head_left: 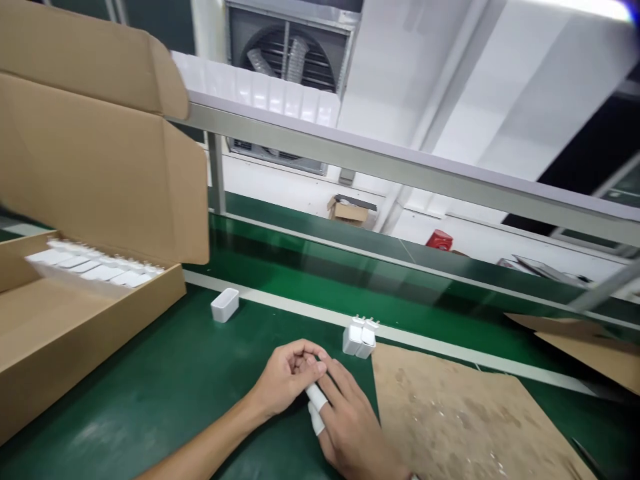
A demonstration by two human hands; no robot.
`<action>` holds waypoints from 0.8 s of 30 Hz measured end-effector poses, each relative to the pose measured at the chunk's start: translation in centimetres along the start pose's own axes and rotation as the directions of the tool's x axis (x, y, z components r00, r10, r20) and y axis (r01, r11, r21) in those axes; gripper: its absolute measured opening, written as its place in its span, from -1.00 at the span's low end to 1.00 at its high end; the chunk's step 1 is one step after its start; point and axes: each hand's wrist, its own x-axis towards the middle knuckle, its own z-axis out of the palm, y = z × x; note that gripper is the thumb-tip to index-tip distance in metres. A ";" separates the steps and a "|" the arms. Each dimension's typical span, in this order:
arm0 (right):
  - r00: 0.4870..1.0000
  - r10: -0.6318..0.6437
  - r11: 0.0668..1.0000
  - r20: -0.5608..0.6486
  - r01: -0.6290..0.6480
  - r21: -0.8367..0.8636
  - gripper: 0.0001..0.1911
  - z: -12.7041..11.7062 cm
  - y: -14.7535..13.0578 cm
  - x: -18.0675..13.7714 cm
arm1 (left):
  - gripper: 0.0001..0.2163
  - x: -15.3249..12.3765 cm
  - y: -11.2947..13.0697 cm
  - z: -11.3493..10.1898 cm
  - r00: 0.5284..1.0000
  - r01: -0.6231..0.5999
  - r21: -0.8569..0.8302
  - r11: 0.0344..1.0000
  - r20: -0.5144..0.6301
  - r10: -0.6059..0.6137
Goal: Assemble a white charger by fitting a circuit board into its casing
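My left hand point(287, 379) is closed, its thumb and fingers curled together in a pinch. Meeting its fingertips is my right hand point(353, 423), its fingers bent and pressed together. Two of the right fingers wear white wraps point(317, 398). Whatever lies between the fingertips is hidden or too small to make out. Just beyond the hands stand two white plug adapters point(359, 337) side by side, metal prongs up. A white open-topped plastic housing point(225, 305) sits farther left on the green work surface point(200, 380).
At left an open cardboard box point(115, 320) holds a row of white adapters point(95, 263), its lid raised. A stained cardboard sheet point(465, 413) lies at right. Behind runs a green conveyor belt point(300, 260) under a metal rail point(400, 167). More cardboard point(590, 347) rests at far right.
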 end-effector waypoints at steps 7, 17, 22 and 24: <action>0.969 -0.046 0.999 0.244 0.044 0.016 -0.62 -2.0 1.5 0.9 | -0.60 1.0 -1.4 -1.1 1.000 0.027 0.079 0.997 -0.013 -0.026; 0.973 -0.011 1.000 0.232 0.012 -0.003 -0.59 -0.9 1.6 -0.4 | -0.64 1.0 -1.9 -1.1 1.000 0.029 0.231 0.973 -0.014 -0.026; 0.984 -0.022 1.000 0.179 0.018 0.026 -0.64 0.1 1.4 -0.5 | -0.66 0.8 -1.8 -0.9 1.000 0.009 0.268 0.963 -0.011 -0.007; 0.987 -0.019 1.000 0.156 0.016 0.020 -0.64 0.5 1.4 -0.6 | -0.67 0.9 -1.9 -0.9 1.000 0.008 0.283 0.959 -0.001 -0.008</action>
